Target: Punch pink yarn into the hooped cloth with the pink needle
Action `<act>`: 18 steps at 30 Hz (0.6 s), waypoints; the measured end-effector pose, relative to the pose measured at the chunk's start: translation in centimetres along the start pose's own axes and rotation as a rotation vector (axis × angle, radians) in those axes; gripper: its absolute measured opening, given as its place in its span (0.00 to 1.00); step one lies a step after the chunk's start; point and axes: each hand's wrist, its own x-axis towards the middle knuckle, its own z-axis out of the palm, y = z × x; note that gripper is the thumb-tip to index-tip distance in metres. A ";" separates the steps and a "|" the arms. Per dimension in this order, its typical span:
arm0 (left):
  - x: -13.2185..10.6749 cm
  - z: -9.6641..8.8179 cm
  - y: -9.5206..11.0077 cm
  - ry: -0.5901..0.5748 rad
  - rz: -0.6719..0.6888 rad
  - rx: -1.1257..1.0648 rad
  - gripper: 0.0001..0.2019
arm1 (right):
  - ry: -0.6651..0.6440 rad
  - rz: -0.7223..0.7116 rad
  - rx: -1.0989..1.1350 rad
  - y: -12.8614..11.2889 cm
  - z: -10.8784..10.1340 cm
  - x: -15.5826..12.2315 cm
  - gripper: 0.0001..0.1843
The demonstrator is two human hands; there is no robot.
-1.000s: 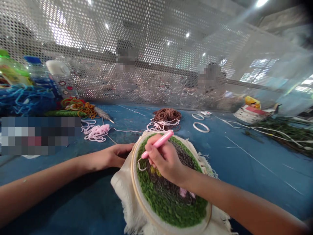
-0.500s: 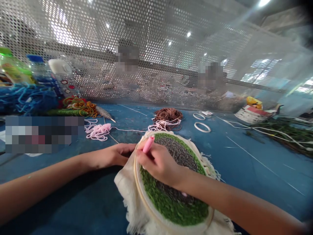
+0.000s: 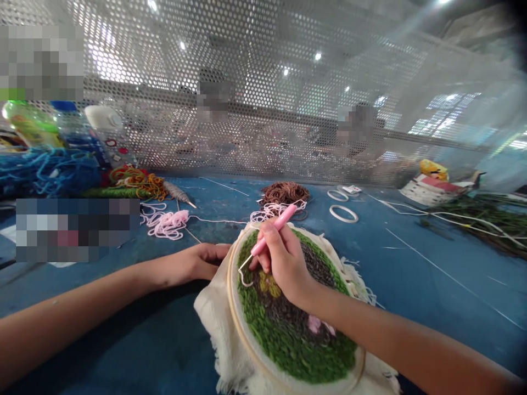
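on the blue counter (image 3: 432,307), the wooden embroidery hoop (image 3: 229,296) lies braced by the left hand (image 3: 208,261), fingers together at its rim, while the right hand (image 3: 286,263) clamps a pink punch needle (image 3: 275,225), tip angled down.

Pink-handled punch needle (image 3: 275,230) tilted over the work, pale yarn (image 3: 244,280) trailing from its tip, wooden embroidery hoop (image 3: 229,296) lying flat, gripping frayed cream cloth (image 3: 212,323), densely filled with green, brown and pink yarn loops (image 3: 292,345)

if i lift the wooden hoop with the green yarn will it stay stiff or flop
The wooden hoop should stay stiff, with the stitched fabric drawn taut across it. The frayed cream cloth outside the rim will probably flop, as it slumps onto the table.
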 end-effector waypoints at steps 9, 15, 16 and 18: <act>-0.2 0.2 0.4 -0.031 -0.007 -0.030 0.20 | -0.231 -0.196 -0.423 -1.0 -0.2 -0.9 0.11; -0.2 0.3 0.0 -0.011 -0.002 -0.080 0.21 | -0.277 -0.200 -0.470 -1.0 -0.2 -1.1 0.13; -0.1 0.4 0.0 -0.001 -0.004 -0.075 0.19 | -0.249 -0.171 -0.426 -0.8 -0.2 -1.1 0.14; -0.1 0.5 0.0 0.023 -0.006 -0.062 0.17 | -0.177 -0.112 -0.301 -0.3 -0.2 -1.0 0.15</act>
